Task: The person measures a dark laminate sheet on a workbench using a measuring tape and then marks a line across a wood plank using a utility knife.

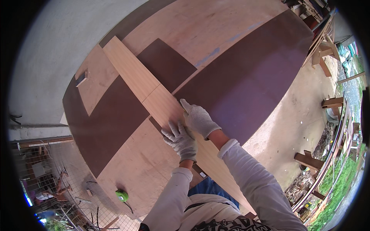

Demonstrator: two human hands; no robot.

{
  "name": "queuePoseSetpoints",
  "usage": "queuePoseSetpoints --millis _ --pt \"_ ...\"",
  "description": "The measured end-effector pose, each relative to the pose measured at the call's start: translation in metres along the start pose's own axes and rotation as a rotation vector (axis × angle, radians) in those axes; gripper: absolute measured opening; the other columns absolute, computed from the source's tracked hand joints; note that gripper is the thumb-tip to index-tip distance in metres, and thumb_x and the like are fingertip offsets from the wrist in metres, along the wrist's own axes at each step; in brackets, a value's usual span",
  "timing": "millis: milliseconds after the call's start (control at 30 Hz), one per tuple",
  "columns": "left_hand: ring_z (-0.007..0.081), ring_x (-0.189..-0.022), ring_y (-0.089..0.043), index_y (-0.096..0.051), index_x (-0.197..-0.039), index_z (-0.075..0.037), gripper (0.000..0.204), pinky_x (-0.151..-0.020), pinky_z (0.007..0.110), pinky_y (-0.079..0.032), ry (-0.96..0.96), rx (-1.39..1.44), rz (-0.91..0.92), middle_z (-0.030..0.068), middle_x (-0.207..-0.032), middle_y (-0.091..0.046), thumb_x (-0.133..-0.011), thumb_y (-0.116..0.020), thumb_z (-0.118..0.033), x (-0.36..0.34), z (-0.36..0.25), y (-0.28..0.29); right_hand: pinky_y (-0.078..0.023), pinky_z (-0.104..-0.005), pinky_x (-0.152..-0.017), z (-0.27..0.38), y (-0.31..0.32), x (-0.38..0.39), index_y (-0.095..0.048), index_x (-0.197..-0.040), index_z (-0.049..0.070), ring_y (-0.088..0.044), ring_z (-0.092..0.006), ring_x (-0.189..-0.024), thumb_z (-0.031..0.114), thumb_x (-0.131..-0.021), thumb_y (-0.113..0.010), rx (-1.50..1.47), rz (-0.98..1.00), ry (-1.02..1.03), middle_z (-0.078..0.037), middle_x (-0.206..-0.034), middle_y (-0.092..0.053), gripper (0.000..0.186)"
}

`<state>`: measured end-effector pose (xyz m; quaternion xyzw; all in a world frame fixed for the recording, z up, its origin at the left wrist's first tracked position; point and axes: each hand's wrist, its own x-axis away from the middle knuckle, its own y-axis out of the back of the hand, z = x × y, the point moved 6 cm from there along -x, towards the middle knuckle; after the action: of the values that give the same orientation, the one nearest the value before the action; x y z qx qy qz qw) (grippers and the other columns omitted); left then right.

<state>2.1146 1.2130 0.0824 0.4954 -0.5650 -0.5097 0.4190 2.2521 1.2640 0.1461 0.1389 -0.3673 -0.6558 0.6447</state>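
A long pale wooden board (133, 71) runs diagonally from the far left toward my body, with a thin dark line across it beyond my hands. My left hand (181, 142), in a light knitted glove, lies on the board with its fingers spread. Just to its right, my gloved right hand (199, 120) is closed at the board's right edge. Something small, dark and greenish shows at its fingertips, too hidden to name. Beneath the board lie dark brown sheets (246, 73) on a tan work surface (154, 161).
A green tape measure (121, 195) lies at the lower left, near a wire mesh (83, 208). A small rectangular object (81, 79) is at the far left, by a grey wall (58, 50). Wooden supports (309, 161) and stacked timber (322, 46) stand on the right.
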Motion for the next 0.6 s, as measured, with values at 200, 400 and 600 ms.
queuePoseSetpoints --millis 200,400,600 --pt "0.0611 -0.152 -0.018 -0.045 -0.157 -0.018 0.054 -0.117 0.077 -0.021 -0.006 0.006 0.000 0.0168 -0.172 -0.027 -0.107 -0.049 -0.038 0.001 -0.004 -0.004 -0.055 -0.0542 -0.092 0.001 0.003 -0.030 -0.046 -0.153 0.003 -0.069 -0.0465 -0.106 0.016 -0.100 -0.056 0.053 0.014 0.042 -0.027 -0.106 -0.072 0.056" --pt "0.0656 -0.149 -0.021 -0.046 -0.153 -0.016 0.051 -0.114 0.080 -0.025 -0.050 0.050 -0.113 0.0182 -0.170 -0.030 -0.107 -0.048 -0.037 0.003 -0.002 -0.004 -0.059 -0.0506 -0.092 0.019 0.023 -0.032 -0.067 -0.116 -0.002 -0.071 -0.0438 -0.108 0.016 -0.093 -0.065 0.112 0.102 0.130 -0.028 -0.108 -0.073 0.029" --pt "0.0635 -0.151 -0.019 -0.044 -0.156 -0.020 0.052 -0.116 0.078 -0.024 0.000 0.013 -0.010 0.0138 -0.171 -0.029 -0.108 -0.046 -0.039 0.001 0.001 -0.008 -0.060 -0.0512 -0.085 -0.014 0.019 0.065 -0.061 -0.124 -0.003 -0.073 -0.0445 -0.099 0.011 -0.093 -0.061 0.271 0.268 0.004 -0.028 -0.100 -0.074 0.033"
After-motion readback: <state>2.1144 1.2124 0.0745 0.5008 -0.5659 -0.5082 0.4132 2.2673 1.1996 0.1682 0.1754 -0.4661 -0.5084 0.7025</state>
